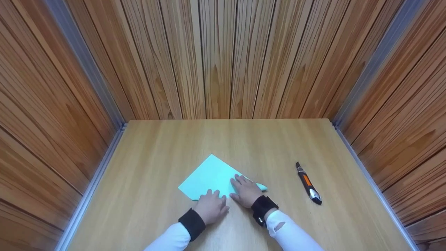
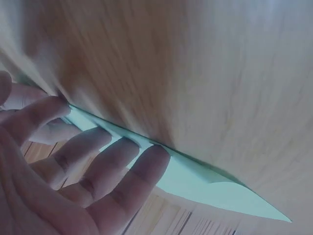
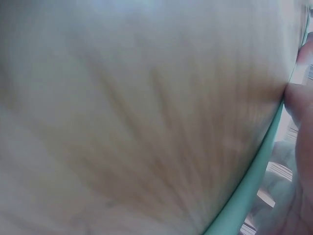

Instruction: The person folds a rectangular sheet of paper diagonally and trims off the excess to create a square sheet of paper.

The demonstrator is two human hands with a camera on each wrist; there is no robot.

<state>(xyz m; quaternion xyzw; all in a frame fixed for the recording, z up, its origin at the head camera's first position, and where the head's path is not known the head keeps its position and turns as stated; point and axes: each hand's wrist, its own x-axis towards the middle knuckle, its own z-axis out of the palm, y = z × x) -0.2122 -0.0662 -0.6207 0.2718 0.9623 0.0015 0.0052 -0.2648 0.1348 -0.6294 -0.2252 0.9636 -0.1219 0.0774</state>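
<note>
Pale green sheet (image 1: 209, 174) lying on the desk (image 1: 156, 150)

Starting at the far left, we see a wood-plank side wall (image 1: 45, 94), well apart from the left grip (image 1: 210, 207). Just behind that grip come a white sleeve (image 1: 170, 238) and a black wristband (image 1: 192, 224). The left grip is loosely extended rather than closed round anything; in its wrist view we see the fingertips resting on the sheet along the near edge, where part of the paper stands a little off the desk and curls towards one end.

The sheet lies mostly ahead of the left grip and to the left of the right grip (image 1: 246, 191), with one corner pointing away from us and its narrow right end emerging beyond the right grip.

We find the right grip wide, its fingers spread on the sheet and its thumb at the near edge. Behind it sit a second black wristband (image 1: 263, 209) and a second white sleeve (image 1: 292, 233).

To the right of the right grip, well apart and touching only the desk, we see a black-and-orange cutter (image 1: 309, 184). Farther right rises another plank wall (image 1: 414, 115).
</note>
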